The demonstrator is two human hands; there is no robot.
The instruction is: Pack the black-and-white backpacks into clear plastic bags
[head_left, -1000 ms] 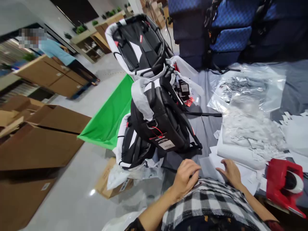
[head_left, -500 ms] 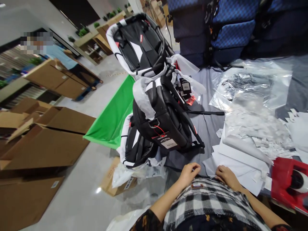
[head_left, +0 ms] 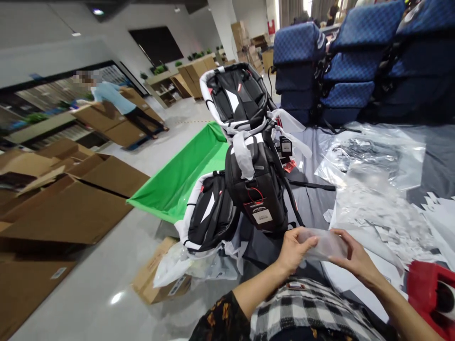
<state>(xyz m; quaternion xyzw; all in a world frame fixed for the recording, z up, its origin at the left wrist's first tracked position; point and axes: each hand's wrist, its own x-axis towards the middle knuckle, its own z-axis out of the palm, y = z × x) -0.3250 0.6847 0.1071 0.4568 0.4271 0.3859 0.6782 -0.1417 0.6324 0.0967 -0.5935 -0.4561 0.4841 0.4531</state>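
Note:
Between my two hands, above the table's near edge, is a small translucent white sheet (head_left: 325, 244), perhaps plastic. My left hand (head_left: 294, 248) pinches its left end between thumb and fingers. Its right end is gripped by my right hand (head_left: 356, 259), thumb below and fingers above. Just beyond my left hand stands a black backpack (head_left: 258, 184) with a dark red hang tag (head_left: 261, 212) on a red loop. White papers (head_left: 359, 284) lie beneath and beside my right hand.
More black-and-white backpacks (head_left: 236, 97) lean behind and left, near a green fabric bin (head_left: 177, 189). Blue checked bags (head_left: 350, 94) are stacked at the back. Clear plastic bags (head_left: 377, 151), white slips (head_left: 387, 213) and a red tape dispenser (head_left: 426, 293) lie right. Cardboard boxes (head_left: 106, 203) and a person (head_left: 113, 97) are left.
Both hands have risen from the table's near edge and now hold the translucent sheet between them. The view has tilted up, showing more of the room.

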